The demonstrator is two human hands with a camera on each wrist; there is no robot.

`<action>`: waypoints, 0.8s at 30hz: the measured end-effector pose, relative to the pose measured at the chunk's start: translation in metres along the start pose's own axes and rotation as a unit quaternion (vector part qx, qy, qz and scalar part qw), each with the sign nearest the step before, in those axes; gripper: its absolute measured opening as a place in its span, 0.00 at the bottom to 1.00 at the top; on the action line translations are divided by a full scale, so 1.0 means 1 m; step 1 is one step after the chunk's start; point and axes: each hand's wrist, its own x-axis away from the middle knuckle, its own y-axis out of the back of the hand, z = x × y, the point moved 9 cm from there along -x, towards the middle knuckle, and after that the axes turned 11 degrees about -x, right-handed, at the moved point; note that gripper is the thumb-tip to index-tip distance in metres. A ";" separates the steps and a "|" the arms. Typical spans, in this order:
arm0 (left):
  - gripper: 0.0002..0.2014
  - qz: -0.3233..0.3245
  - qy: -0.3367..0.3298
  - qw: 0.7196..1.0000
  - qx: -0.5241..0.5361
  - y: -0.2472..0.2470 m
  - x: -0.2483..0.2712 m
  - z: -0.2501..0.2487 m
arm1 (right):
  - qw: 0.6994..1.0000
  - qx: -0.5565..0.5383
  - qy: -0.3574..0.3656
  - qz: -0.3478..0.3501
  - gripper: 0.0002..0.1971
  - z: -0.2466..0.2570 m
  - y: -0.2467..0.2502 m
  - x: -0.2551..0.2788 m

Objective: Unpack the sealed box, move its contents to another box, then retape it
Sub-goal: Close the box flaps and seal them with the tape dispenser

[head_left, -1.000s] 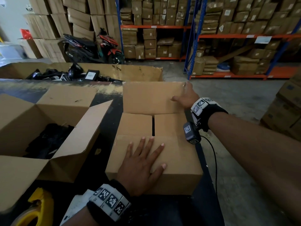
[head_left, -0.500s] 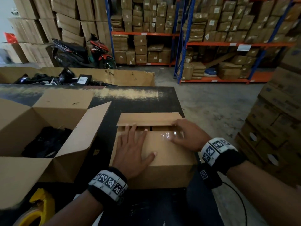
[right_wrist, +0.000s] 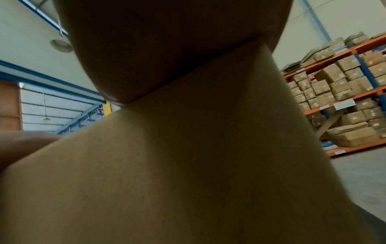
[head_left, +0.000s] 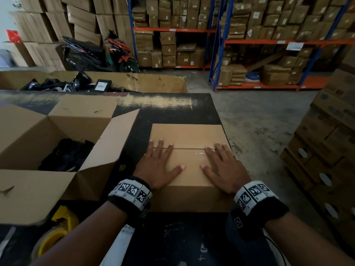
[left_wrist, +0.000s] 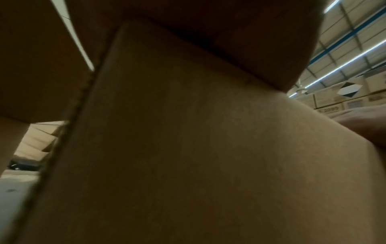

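Observation:
A small brown cardboard box [head_left: 189, 135] sits on the black table [head_left: 172, 110] right of centre, its top flaps folded down and meeting at a seam. My left hand [head_left: 156, 162] lies flat on the top, fingers straight and reaching across the seam. My right hand [head_left: 223, 166] presses flat on the right side of the same top. A larger open box [head_left: 28, 131] stands to the left with black items [head_left: 65, 154] inside. A yellow tape dispenser [head_left: 55, 233] lies at the near left. Both wrist views show only the cardboard box [left_wrist: 188, 148] up close [right_wrist: 188, 165].
A long open carton [head_left: 146, 81] with black goods stands behind the table. Stacked boxes [head_left: 330, 146] rise on the right, close to the table. Blue and orange racks [head_left: 269, 43] full of cartons and a parked motorbike [head_left: 99, 52] fill the background.
The far flap, upright a second ago, has been folded down by my right hand. Both hands now press flat on the closed top; the left has slid forward to the seam.

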 end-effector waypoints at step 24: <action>0.50 -0.032 -0.021 0.999 -0.025 -0.010 0.037 -0.017 | 0.999 0.049 -0.004 -0.005 0.42 0.024 -0.015 0.040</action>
